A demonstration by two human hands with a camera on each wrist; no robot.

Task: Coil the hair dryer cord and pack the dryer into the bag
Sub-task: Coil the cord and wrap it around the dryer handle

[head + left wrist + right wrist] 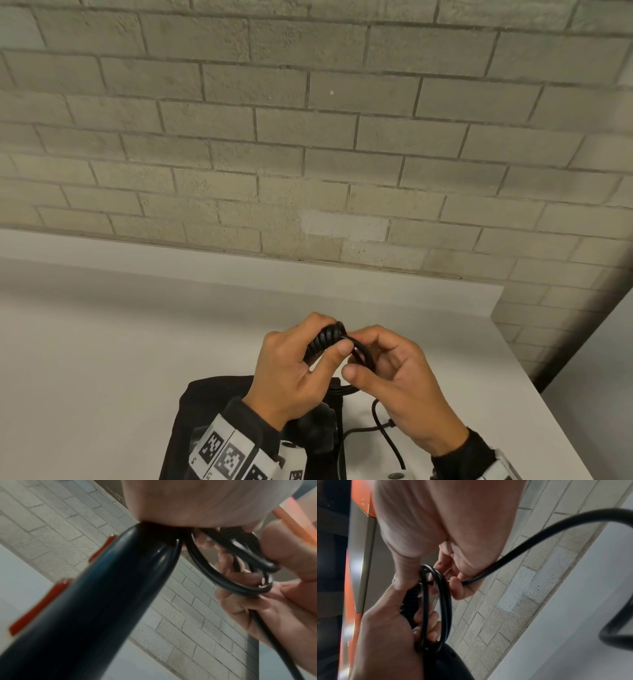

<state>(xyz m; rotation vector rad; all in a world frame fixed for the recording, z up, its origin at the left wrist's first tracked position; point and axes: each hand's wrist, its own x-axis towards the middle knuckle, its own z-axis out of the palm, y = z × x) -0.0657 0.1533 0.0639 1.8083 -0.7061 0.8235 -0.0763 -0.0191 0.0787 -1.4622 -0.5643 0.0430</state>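
Over the table, my left hand (337, 346) grips the black hair dryer (102, 601) at the handle end, fingers round its ribbed cord sleeve (325, 337). Red switches (39, 609) run along the handle. My right hand (356, 368) pinches a few small loops of black cord (368, 356) against that sleeve. The loops (443, 608) hang between both hands in the right wrist view. Loose cord (387, 435) trails down from my right hand toward me. The black bag (212, 404) lies flat on the table under my left forearm, and the dryer's body is mostly hidden behind my left hand.
The white table (102, 342) meets a grey brick wall (308, 137) at the back. Its right edge (534, 383) runs close to my right hand. A white object (397, 475) lies at the bottom edge beside the trailing cord.
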